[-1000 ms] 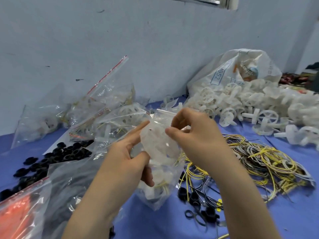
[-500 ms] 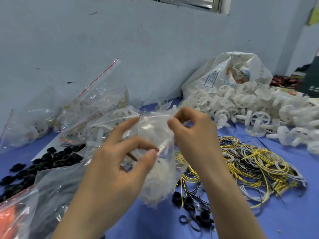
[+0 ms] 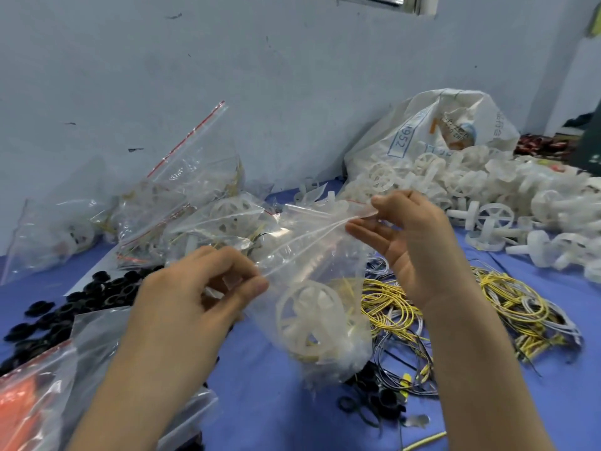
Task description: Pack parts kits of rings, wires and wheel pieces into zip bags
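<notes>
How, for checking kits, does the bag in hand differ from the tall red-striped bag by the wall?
The held bag hangs from left hand and right hand, which pinch its top; the tall bag rests among other bags, untouched. The held bag's top slants between the hands; the tall bag's red-striped top points up. Both are clear, holding white wheel pieces.

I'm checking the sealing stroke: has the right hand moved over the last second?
Yes. The right hand has shifted right, toward the heap of white wheel pieces, pinching the zip bag at its top and drawing apart from the left hand.
</notes>
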The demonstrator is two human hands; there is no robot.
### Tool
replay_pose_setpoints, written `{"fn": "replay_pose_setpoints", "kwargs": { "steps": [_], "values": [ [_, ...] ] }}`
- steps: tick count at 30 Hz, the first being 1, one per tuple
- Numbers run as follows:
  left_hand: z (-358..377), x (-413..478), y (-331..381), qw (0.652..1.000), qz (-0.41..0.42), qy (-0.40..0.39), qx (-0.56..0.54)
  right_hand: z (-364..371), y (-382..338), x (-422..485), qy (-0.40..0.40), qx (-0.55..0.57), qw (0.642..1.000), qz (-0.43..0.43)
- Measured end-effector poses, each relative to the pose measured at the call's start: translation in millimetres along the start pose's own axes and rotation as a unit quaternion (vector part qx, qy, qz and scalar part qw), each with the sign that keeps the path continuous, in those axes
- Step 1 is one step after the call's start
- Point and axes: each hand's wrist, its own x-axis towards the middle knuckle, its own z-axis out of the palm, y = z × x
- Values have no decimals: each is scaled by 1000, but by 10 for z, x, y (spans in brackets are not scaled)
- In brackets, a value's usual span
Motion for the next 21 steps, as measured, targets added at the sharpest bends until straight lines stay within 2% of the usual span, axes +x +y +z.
{"fn": "replay_pose_setpoints", "kwargs": {
  "steps": [2,9,14,21],
  "values": [
    [-55,-11,-4,999,-12,12,-35,-77,-28,14,-24,14,1000,14],
    [-130,-44,-114,995,-32,-2,-99,-225,26,34,-78,-123,989,26],
    [-153,-36,-186,989,-30,-9,-145,-272,47,16,-149,-254,956,-14],
    [-156,-31,-250,989,-27,-1,-144,-267,129,82,-154,-378,911,-59]
  ]
}}
